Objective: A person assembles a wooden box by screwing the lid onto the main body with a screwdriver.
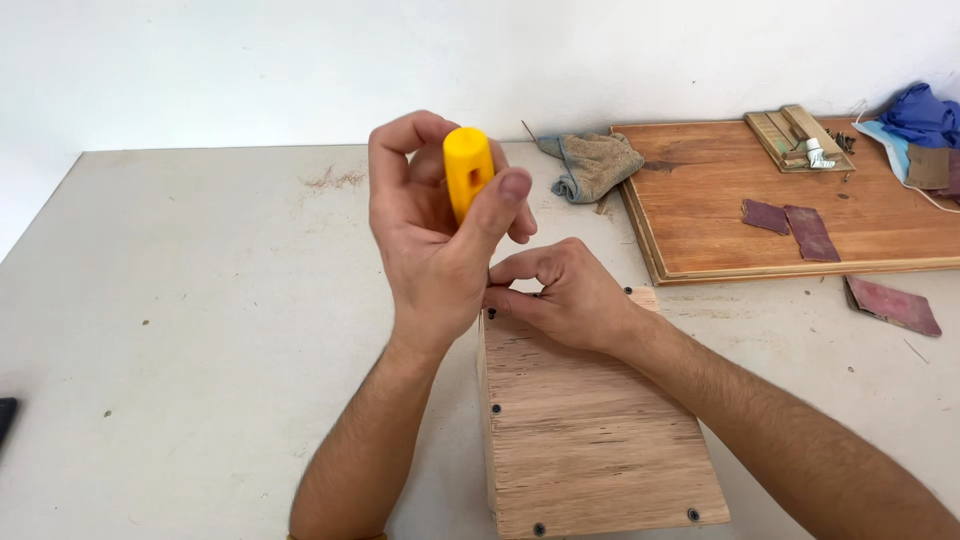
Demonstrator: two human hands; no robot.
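My left hand (432,235) is raised above the table, its fingers wrapped around a yellow plastic tool handle (467,168) held upright. The tool's tip is hidden behind my hands. My right hand (563,294) rests on the far top edge of a plywood box (590,430), fingertips pinched together just below the handle; whether they hold something small cannot be seen. The box stands in front of me, with dark screw heads at its corners and along its left edge.
A large wooden board (880,225) lies at the back right with sandpaper pieces (790,225), a small wooden tray of bits (797,140) and blue cloth (920,115). A grey rag (597,162) lies beside it. Another sandpaper piece (893,304) is on the table.
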